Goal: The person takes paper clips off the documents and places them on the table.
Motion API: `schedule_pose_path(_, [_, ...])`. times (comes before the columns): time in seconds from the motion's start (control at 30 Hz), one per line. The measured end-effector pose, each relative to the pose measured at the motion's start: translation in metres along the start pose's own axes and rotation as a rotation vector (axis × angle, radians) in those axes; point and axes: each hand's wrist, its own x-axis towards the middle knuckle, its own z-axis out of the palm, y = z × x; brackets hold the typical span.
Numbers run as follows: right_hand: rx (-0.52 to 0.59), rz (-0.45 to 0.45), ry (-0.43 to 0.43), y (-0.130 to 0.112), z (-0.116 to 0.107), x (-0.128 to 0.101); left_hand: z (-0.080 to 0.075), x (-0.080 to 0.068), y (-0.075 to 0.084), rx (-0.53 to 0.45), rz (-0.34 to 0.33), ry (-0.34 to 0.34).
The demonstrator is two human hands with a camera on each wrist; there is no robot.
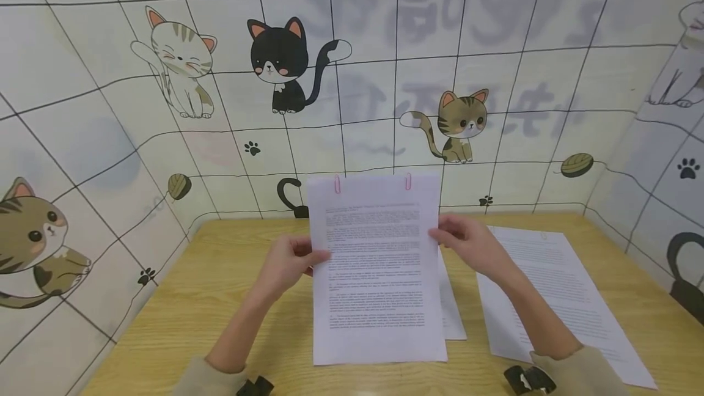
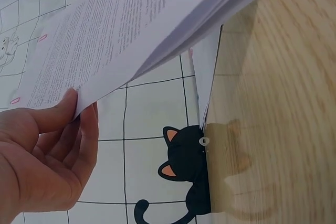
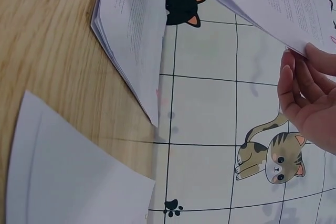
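A stack of printed paper sheets [image 1: 376, 274] is held up facing me, with pink paper clips [image 1: 338, 185] along its top edge. My left hand [image 1: 291, 261] pinches its left side, the thumb over the print and the fingers behind; the left wrist view shows the same left hand [image 2: 52, 156] at the edge. My right hand [image 1: 467, 240] pinches the right side a little higher. In the right wrist view this right hand [image 3: 310, 87] has its thumb on the front. The sheets at the bottom edge fan slightly apart in the left wrist view.
Behind the held stack, another stack of printed paper [image 3: 131, 40] lies on the wooden table [image 1: 181, 298], partly hidden. A further stack of sheets [image 1: 550, 298] lies at the right under my right forearm. A wall covering with cartoon cats [image 1: 280, 66] rises at the table's back edge.
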Motion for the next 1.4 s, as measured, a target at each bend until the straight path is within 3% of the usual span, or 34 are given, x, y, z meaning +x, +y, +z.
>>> schedule_pose_path(0.5, [-0.001, -0.011, 0.138, -0.02, -0.011, -0.006, 0.01, -0.004, 0.007, 0.098, 0.077, 0.073])
schedule_pose_path(0.73, [-0.059, -0.073, 0.211, -0.031, -0.013, -0.009, 0.014, -0.007, 0.007, 0.159, 0.131, 0.1])
schedule_pose_path(1.1, [-0.022, -0.187, 0.302, -0.037, -0.01, -0.011, 0.017, -0.009, 0.009, 0.214, 0.167, 0.095])
schedule_pose_path(1.4, [-0.066, -0.206, 0.336, -0.039, -0.007, -0.012, 0.017, -0.01, 0.009, 0.254, 0.177, 0.093])
